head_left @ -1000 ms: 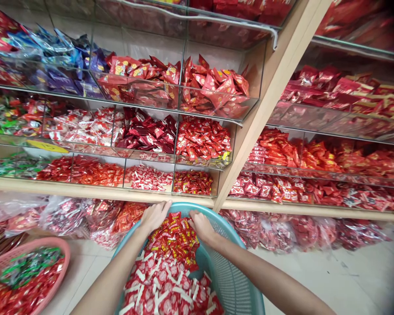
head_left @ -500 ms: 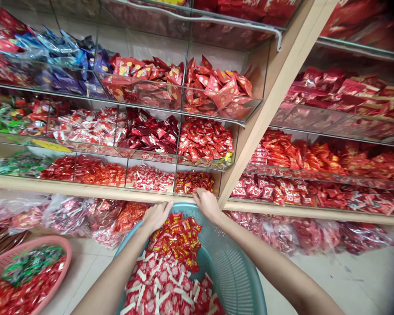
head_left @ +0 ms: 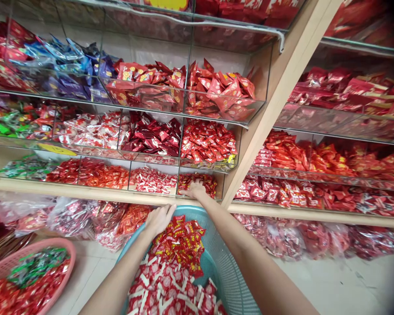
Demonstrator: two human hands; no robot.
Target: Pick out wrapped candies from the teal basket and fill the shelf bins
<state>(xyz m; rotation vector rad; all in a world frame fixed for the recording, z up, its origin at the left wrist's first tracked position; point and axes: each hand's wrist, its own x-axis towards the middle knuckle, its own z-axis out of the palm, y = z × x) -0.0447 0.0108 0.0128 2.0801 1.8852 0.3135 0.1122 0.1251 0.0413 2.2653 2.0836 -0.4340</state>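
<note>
A teal plastic basket [head_left: 230, 267] stands tilted before me, with red-and-yellow wrapped candies [head_left: 180, 240] towards its far end and red-and-white wrapped candies [head_left: 170, 284] nearer to me. Its far left rim is gripped by my left hand [head_left: 160, 218], fingers closed over the edge. My right hand [head_left: 195, 190] is over the front of a bottom-shelf compartment, fingers stretched out onto the small red-and-yellow candies [head_left: 210, 186] there. I see nothing held in it, though its fingertips are partly hidden.
Clear-fronted shelf compartments of wrapped sweets [head_left: 154, 135] rise ahead. A wooden upright [head_left: 265, 127] divides the shelving. Plastic bags of candies [head_left: 72, 218] lie under the bottom ledge. At lower left, a pink basket [head_left: 72, 256] holds green and red sweets on the tiled floor.
My right hand has left the basket's rim and moved forward into the bottom-shelf compartment. My left hand stays on the rim.
</note>
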